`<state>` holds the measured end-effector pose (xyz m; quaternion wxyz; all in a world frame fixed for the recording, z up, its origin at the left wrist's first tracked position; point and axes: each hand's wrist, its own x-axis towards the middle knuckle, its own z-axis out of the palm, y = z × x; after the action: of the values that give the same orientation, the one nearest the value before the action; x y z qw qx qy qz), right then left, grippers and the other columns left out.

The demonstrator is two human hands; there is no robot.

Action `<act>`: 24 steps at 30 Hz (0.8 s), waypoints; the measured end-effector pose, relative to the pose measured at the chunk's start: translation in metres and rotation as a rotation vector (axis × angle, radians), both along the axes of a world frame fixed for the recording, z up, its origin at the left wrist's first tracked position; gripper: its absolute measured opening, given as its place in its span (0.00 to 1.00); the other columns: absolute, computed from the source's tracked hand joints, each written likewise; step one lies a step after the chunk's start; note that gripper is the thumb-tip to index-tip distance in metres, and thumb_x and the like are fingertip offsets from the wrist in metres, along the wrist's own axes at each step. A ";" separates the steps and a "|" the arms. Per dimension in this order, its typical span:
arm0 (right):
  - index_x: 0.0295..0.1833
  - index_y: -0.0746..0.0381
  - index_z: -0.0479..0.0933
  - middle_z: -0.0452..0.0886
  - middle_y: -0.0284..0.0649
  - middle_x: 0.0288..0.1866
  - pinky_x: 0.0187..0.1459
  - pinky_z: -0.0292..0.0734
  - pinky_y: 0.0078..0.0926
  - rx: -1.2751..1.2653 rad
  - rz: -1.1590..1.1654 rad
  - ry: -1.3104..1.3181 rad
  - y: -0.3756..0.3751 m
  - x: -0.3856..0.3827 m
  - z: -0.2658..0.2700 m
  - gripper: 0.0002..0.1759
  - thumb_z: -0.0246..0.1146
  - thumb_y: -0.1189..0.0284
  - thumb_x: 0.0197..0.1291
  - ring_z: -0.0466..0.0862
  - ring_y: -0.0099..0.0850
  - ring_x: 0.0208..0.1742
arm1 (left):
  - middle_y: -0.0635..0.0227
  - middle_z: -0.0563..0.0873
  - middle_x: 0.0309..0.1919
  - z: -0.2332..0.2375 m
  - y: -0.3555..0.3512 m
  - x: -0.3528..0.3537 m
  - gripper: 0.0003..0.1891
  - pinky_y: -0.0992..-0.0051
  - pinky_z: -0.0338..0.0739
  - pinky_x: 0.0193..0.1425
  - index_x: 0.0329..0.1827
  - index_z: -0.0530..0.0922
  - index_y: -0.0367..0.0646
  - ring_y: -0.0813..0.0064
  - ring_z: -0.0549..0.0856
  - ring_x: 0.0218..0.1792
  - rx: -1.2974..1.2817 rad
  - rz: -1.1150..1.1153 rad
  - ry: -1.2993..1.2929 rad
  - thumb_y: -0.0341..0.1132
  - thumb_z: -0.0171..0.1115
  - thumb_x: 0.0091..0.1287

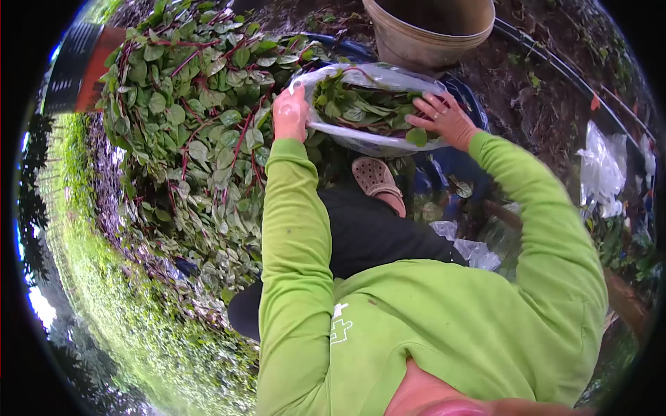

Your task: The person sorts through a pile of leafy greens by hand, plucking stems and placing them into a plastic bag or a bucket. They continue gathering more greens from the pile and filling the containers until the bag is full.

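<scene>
A clear plastic bag [368, 144] lies with its mouth spread wide, and leafy greens [357, 104] with reddish stems fill it. My left hand [290, 114] is closed on the left edge of the bag's mouth. At the right side of the opening, my right hand [447, 119] rests on the leaves, its fingers stretched out and apart. A large heap of the same red-stemmed greens [201, 132] spreads beside my left arm. What lies under the bag is mostly hidden.
A pale bucket [433, 35] stands just beyond the bag. Crumpled clear plastic [602, 170] hangs at the right, with more plastic [475, 253] near my leg. An orange and black crate [87, 69] sits at the far left. A pink clog [374, 177] shows below the bag.
</scene>
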<state>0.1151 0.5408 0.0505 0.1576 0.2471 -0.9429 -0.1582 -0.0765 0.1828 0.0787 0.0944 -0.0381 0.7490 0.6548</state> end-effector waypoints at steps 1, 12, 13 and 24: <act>0.77 0.38 0.69 0.73 0.40 0.72 0.75 0.59 0.45 -0.068 -0.183 0.075 -0.007 0.007 -0.003 0.37 0.62 0.68 0.60 0.68 0.41 0.77 | 0.71 0.78 0.25 -0.009 0.000 -0.004 0.13 0.70 0.69 0.29 0.46 0.83 0.41 0.73 0.75 0.22 -0.105 -0.018 0.076 0.44 0.63 0.76; 0.55 0.64 0.82 0.86 0.33 0.40 0.41 0.75 0.16 -2.256 -0.770 0.230 -0.016 0.072 -0.047 0.15 0.62 0.81 0.63 0.81 0.18 0.37 | 0.50 0.77 0.71 0.025 0.154 0.104 0.39 0.51 0.62 0.81 0.76 0.69 0.38 0.47 0.71 0.76 -0.511 -0.986 0.790 0.52 0.71 0.69; 0.49 0.64 0.81 0.85 0.34 0.40 0.42 0.75 0.17 -2.302 -0.761 0.237 -0.012 0.072 -0.030 0.10 0.62 0.82 0.64 0.81 0.19 0.38 | 0.51 0.73 0.75 0.008 0.167 0.111 0.40 0.53 0.56 0.85 0.77 0.68 0.38 0.48 0.66 0.80 -0.534 -1.004 0.865 0.53 0.69 0.69; 0.45 0.62 0.80 0.81 0.31 0.33 0.31 0.71 0.16 -2.630 -0.585 0.261 -0.015 0.049 0.039 0.07 0.63 0.82 0.62 0.77 0.17 0.29 | 0.65 0.71 0.80 -0.043 0.188 0.123 0.32 0.51 0.58 0.84 0.76 0.75 0.48 0.61 0.68 0.81 -0.642 -1.138 1.563 0.44 0.60 0.67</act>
<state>0.1645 0.5262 0.0897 0.3237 -0.3101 -0.3907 0.8040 0.0464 0.3706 0.0353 -0.1385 0.7384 0.6484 0.1227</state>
